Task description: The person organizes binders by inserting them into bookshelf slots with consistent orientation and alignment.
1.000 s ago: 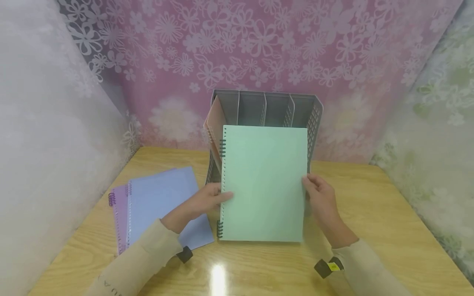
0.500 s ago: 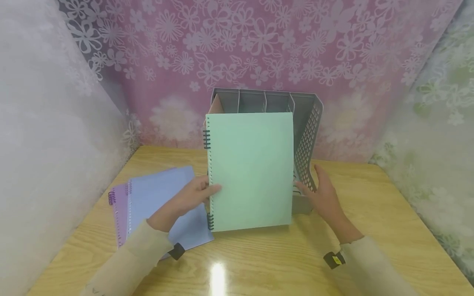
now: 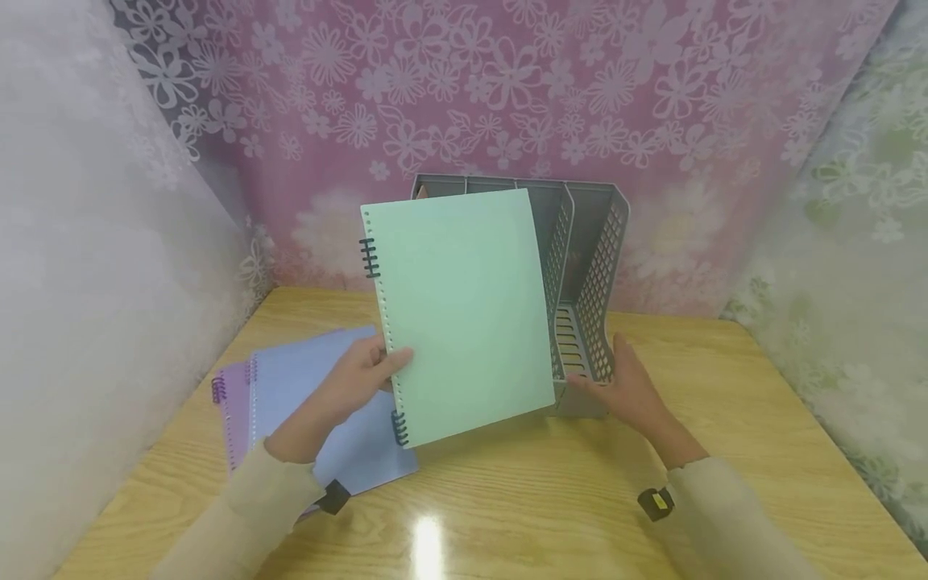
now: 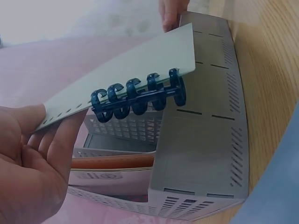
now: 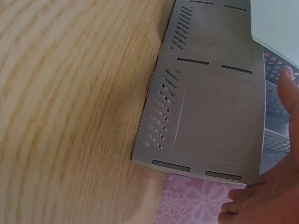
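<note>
My left hand (image 3: 351, 379) pinches a pale green loose-leaf notebook (image 3: 464, 314) by its punched left edge, thumb on the cover. The notebook is held up, tilted, in front of a grey file rack (image 3: 580, 403) and hides much of it. Dark binding rings (image 4: 135, 98) show along its edge in the left wrist view. My right hand (image 3: 627, 395) is at the rack's right front corner, thumb stretched across the front and fingers along the outer side. In the right wrist view the rack's front panel (image 5: 215, 121) stands beside the thumb.
A blue notebook (image 3: 362, 451) overlaps a purple notebook (image 3: 235, 403) on the wooden table (image 3: 725, 419), left of the rack. An orange-pink notebook (image 4: 112, 162) stands in the rack's leftmost compartment. A pink flowered cloth (image 3: 464, 97) hangs behind.
The green notebook has moved left and up and now tilts. My right hand has let go of its right edge and moved to the rack's corner. The rack's right compartments have come into view.
</note>
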`<state>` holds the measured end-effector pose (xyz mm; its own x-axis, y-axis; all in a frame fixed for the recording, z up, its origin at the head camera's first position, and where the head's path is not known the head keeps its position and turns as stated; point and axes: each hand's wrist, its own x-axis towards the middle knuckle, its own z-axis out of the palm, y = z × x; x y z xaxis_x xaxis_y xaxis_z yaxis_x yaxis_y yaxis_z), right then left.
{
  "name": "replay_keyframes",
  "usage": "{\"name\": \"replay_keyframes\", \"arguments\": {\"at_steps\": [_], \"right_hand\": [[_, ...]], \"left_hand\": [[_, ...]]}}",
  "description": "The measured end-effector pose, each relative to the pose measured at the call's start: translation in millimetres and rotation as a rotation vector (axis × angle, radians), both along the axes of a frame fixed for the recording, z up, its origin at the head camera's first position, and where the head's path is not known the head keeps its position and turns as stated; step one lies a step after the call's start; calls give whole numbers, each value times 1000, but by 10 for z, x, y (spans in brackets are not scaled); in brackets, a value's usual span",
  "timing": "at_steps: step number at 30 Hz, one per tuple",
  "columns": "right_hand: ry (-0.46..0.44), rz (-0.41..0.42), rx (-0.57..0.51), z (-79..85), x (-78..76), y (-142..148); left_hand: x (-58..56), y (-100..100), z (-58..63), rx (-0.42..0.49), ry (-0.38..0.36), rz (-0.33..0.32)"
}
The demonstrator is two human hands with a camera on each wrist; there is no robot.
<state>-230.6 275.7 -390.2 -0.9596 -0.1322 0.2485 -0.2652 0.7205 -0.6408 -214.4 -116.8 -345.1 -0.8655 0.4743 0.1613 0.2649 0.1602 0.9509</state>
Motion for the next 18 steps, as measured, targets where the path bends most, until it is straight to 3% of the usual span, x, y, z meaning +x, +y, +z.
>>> {"name": "replay_keyframes", "arguments": {"at_steps": [9,15,18], "right_hand": [[-29,68,-25,-61,-44,21],[-40,109,-42,-78,-60,24],[-40,116,-48,-71,-66,20]], "left_hand": [[66,-68,115,-1,29,56],[98,-112,216,-3,58,146],[110,-119,252,16,106,190]]}}
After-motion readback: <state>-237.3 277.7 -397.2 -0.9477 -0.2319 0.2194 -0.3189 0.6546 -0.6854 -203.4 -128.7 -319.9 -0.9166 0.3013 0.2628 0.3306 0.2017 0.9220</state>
